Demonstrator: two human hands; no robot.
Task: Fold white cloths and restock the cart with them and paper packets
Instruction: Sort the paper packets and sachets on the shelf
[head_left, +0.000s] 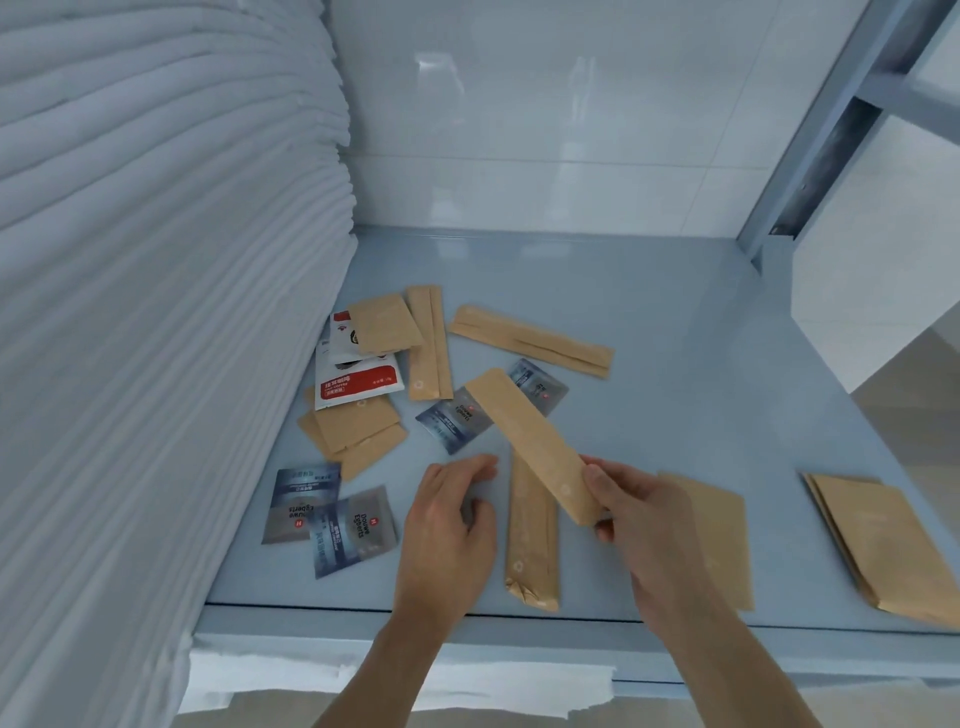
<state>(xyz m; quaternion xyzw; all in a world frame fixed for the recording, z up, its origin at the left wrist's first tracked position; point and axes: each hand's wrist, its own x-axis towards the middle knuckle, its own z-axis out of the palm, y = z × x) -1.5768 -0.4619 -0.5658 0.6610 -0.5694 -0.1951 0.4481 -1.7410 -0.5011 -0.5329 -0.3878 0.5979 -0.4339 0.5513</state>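
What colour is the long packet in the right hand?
Plain kraft brown, clearest in the head view: long packet, right hand.

We can read "Douwe Egberts" on the grey sachet (355, 530) lying near the front of the shelf, the letters running sideways. The same brand shows upside down on the grey sachet beside it (300, 503). A third grey sachet (456, 419) further back carries print too blurred for us to read. The white and red sachet (358, 384) bears Chinese characters we cannot make out.
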